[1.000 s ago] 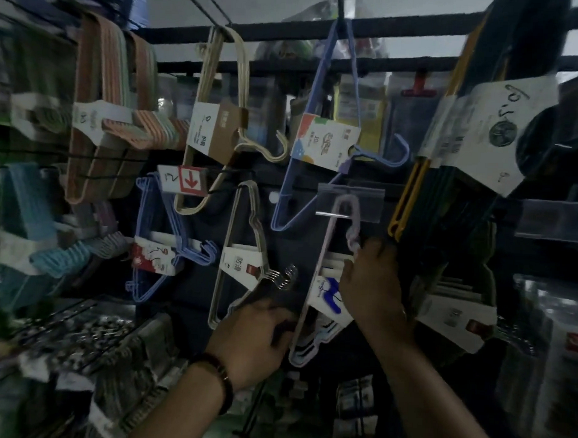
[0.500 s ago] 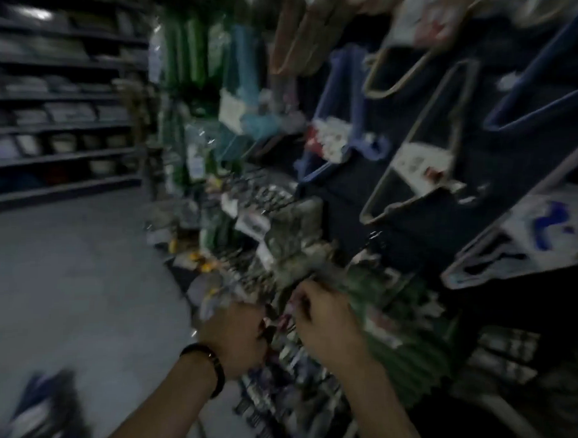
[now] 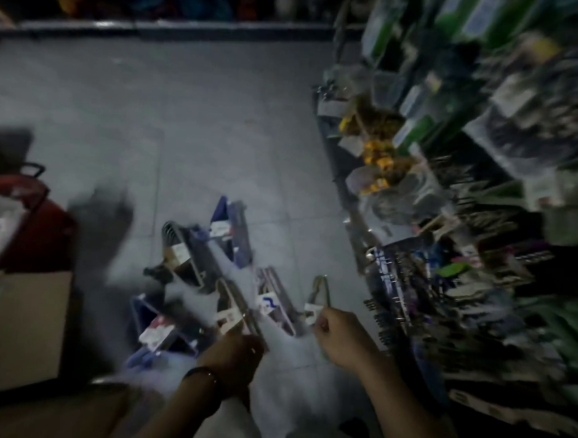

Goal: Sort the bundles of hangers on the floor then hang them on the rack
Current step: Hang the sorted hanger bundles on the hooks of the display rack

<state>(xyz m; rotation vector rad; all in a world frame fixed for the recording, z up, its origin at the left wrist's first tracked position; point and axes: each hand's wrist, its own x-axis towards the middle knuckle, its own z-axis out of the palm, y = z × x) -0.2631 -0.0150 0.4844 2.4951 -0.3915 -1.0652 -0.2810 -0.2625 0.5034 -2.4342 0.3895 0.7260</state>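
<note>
A grey tiled floor point(image 3: 202, 117) fills the dim, blurred view, with a rack point(image 3: 477, 225) crowded with packaged goods along its right edge, and a cardboard box point(image 3: 28, 327) and a red basket point(image 3: 35, 229) at its left edge. The hanger bundles point(image 3: 214, 249) lie in a loose heap near the lower middle of the floor, blue and grey with paper labels, not far from the foot of the rack. The left hand point(image 3: 233, 354), a dark band point(image 3: 200, 373) on its wrist, curls its fingers round the near end of one bundle point(image 3: 238, 308). The right hand point(image 3: 339, 338) is clenched just below a pale hanger point(image 3: 322, 292); whether it grasps that hanger I cannot tell
</note>
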